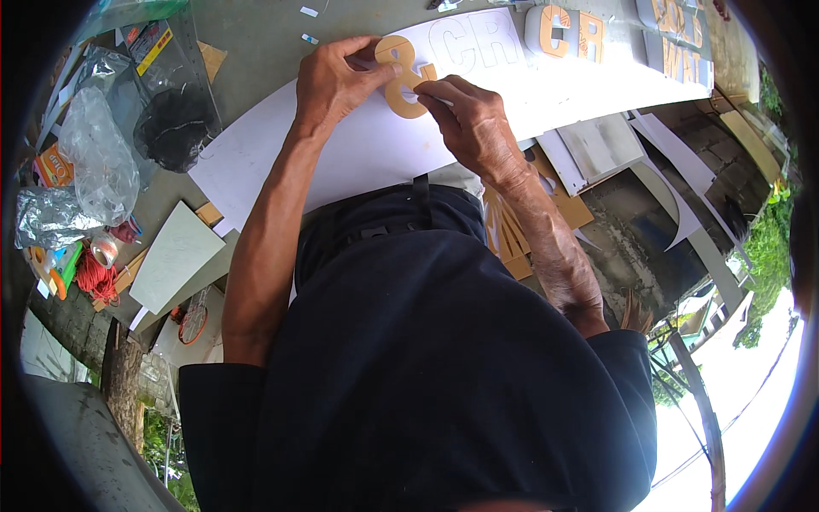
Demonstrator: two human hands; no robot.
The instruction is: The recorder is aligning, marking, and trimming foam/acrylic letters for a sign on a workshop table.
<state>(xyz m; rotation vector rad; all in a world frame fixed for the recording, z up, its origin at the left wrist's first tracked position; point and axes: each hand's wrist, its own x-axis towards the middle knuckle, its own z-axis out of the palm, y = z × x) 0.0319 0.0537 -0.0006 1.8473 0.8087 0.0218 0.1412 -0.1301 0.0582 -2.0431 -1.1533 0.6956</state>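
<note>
A tan ampersand-shaped cutout (403,105) lies on a long white sheet (256,162). My left hand (335,84) grips the cutout's upper left edge, thumb on its face and fingers curled behind. Against its lower right edge, the closed fingertips of my right hand (472,124) meet in a pinch. Whatever those fingers hold is hidden or too thin to make out. Just right of the cutout, thin letter outlines (473,43) are drawn on the sheet.
Tan and white letter cutouts (589,36) rest at the sheet's far right. Clear plastic bags (98,154), a black bag (175,128) and red cord (95,277) crowd the left side. A pale board (179,256) sits nearer, and board offcuts (601,147) lie to the right.
</note>
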